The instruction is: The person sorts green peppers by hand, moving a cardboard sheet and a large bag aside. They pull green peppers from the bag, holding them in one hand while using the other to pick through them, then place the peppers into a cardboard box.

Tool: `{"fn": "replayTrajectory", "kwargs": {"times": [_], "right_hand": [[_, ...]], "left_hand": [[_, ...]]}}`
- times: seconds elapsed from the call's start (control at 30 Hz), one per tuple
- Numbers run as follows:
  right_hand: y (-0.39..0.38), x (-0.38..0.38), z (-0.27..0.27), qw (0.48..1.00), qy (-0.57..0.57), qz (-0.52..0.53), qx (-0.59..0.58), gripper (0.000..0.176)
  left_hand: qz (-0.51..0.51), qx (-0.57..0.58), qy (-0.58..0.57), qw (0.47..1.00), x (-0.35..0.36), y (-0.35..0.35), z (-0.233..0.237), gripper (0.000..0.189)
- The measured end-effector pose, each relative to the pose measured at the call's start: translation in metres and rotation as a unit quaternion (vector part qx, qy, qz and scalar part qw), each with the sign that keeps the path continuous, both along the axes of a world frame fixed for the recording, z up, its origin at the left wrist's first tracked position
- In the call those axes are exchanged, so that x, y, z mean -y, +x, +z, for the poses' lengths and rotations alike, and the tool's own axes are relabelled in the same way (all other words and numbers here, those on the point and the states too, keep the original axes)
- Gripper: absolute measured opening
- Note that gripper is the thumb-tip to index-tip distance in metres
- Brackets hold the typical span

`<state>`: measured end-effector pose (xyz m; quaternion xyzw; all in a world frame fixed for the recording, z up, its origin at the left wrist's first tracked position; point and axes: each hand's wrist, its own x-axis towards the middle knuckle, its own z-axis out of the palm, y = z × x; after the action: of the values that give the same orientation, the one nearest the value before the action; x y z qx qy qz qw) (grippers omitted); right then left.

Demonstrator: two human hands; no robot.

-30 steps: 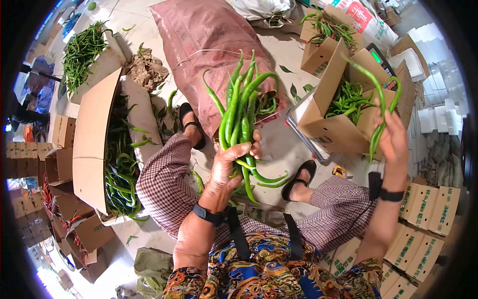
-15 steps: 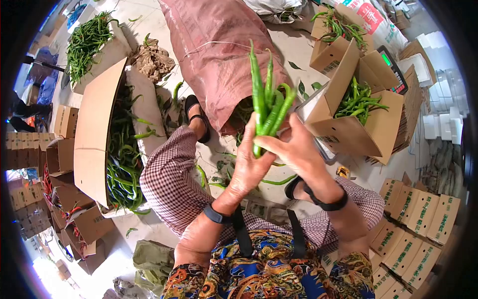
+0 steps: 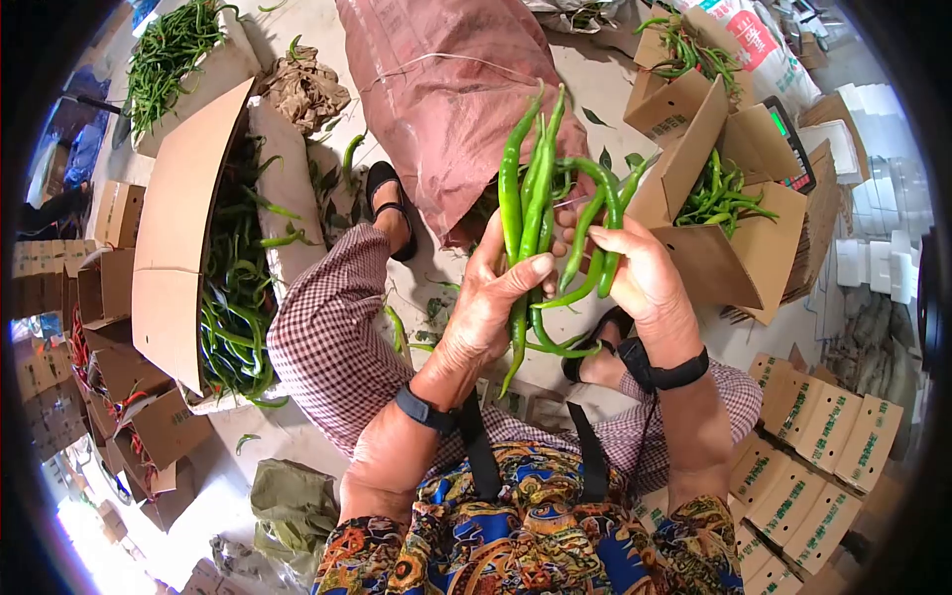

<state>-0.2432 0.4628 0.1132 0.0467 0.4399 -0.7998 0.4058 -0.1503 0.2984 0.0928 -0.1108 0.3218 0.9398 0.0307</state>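
My left hand (image 3: 493, 305) is closed around several long green peppers (image 3: 533, 203), its thumb across them and their tips pointing up. Just to its right, my right hand (image 3: 643, 270) grips several curved green peppers (image 3: 607, 196) between thumb and fingers. The two bunches are side by side above my lap, near the open mouth of a large pink woven sack (image 3: 451, 109). Part of the fingers of each hand is hidden behind the peppers.
An open carton of peppers (image 3: 773, 243) stands at the right beside a scale (image 3: 788, 139). A large container with a cardboard flap (image 3: 183, 238) holds peppers at the left. Flattened cartons (image 3: 818, 436) lie lower right. Loose peppers and leaves are scattered on the floor.
My hands have moved apart from around one bunch. More peppers now show, with a separate curved bunch in my right hand. The view has shifted slightly.
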Motion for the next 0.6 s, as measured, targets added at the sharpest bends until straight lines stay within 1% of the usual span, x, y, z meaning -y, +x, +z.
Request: {"fn": "replayTrajectory", "kwargs": {"times": [0.03, 0.07, 0.13, 0.2, 0.27, 0.3, 0.33, 0.4, 0.43, 0.47, 0.53, 0.57, 0.6], "right_hand": [[0.0, -0.002, -0.002, 0.999, -0.042, -0.011, 0.016, 0.032], [0.0, -0.002, -0.002, 0.999, -0.041, -0.011, 0.017, 0.032], [-0.001, -0.005, 0.003, 0.998, -0.041, -0.048, 0.012, 0.03], [-0.002, -0.008, 0.007, 0.998, -0.053, -0.039, 0.001, 0.028], [0.0, -0.005, 0.013, 0.996, 0.029, -0.05, -0.074, 0.026], [0.001, -0.002, 0.016, 0.991, 0.067, -0.05, -0.104, 0.026], [0.003, -0.002, 0.019, 0.991, 0.068, -0.052, -0.106, 0.026], [0.007, -0.003, 0.028, 0.978, 0.101, -0.005, -0.182, 0.026], [0.01, -0.003, 0.034, 0.971, 0.113, 0.002, -0.21, 0.028], [0.011, -0.005, 0.035, 0.97, 0.114, 0.001, -0.213, 0.028], [0.011, -0.01, 0.035, 0.979, 0.024, 0.018, -0.2, 0.033], [0.004, -0.023, 0.027, 0.981, 0.011, 0.0, -0.195, 0.036], [0.003, -0.025, 0.025, 0.984, -0.036, -0.031, -0.175, 0.038]], "left_hand": [[-0.007, -0.003, 0.046, 0.999, 0.001, 0.0, -0.002, 0.065], [-0.001, 0.005, 0.057, 0.998, 0.002, -0.001, -0.006, 0.061], [0.007, 0.003, 0.065, 0.998, 0.002, -0.001, -0.008, 0.061], [0.004, 0.001, 0.057, 0.998, 0.001, -0.002, -0.011, 0.061], [0.005, 0.006, 0.039, 0.999, 0.0, -0.002, -0.011, 0.06], [0.042, 0.016, -0.006, 0.999, -0.004, -0.004, -0.008, 0.053], [0.041, 0.014, -0.005, 0.999, -0.005, -0.004, -0.009, 0.053], [0.082, 0.016, -0.065, 0.994, -0.006, -0.004, -0.013, 0.044], [0.074, 0.022, -0.052, 0.996, -0.003, -0.003, -0.013, 0.036], [0.071, 0.035, -0.057, 0.995, -0.001, -0.003, -0.015, 0.034], [0.078, 0.029, -0.053, 0.995, 0.002, -0.003, -0.011, 0.035], [0.086, 0.035, -0.05, 0.994, 0.003, -0.003, -0.008, 0.035], [0.093, 0.041, -0.047, 0.994, 0.005, -0.004, -0.006, 0.035]]}}
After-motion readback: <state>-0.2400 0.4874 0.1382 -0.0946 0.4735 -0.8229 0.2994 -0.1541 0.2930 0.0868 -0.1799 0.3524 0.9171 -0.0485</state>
